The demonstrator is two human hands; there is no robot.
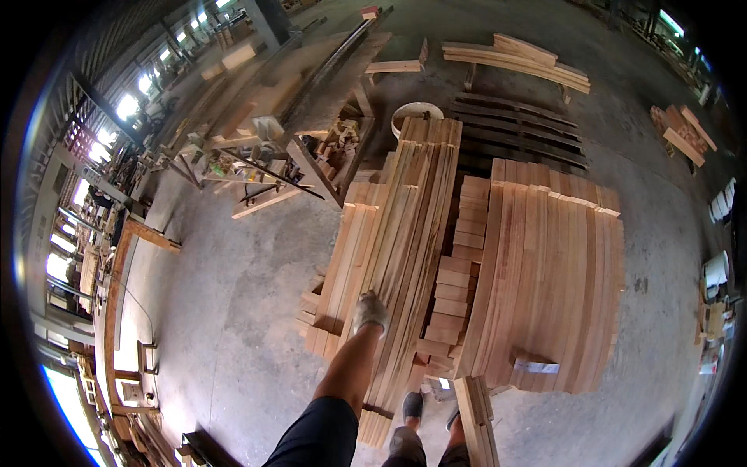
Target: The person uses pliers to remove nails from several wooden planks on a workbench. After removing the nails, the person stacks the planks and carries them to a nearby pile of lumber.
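Note:
My left hand [369, 313], in a pale grey work glove, reaches forward onto a long stack of wooden boards [408, 226]. Its fingers look bent over a board along the stack's left side; their tips are partly hidden. To the left of it lies a lower stack of shorter boards [346, 257]. My right hand is out of the picture. At the lower right, a few boards held together [476, 412] rise from the bottom edge, near a wide stack of reddish boards [545, 280].
Short wood blocks [451, 300] fill the gap between the stacks. A white bucket [418, 110] and a dark slatted pallet [517, 128] stand beyond. A wooden workbench [311, 117] is at the far left. My shoe [412, 403] is close to the stack's near end.

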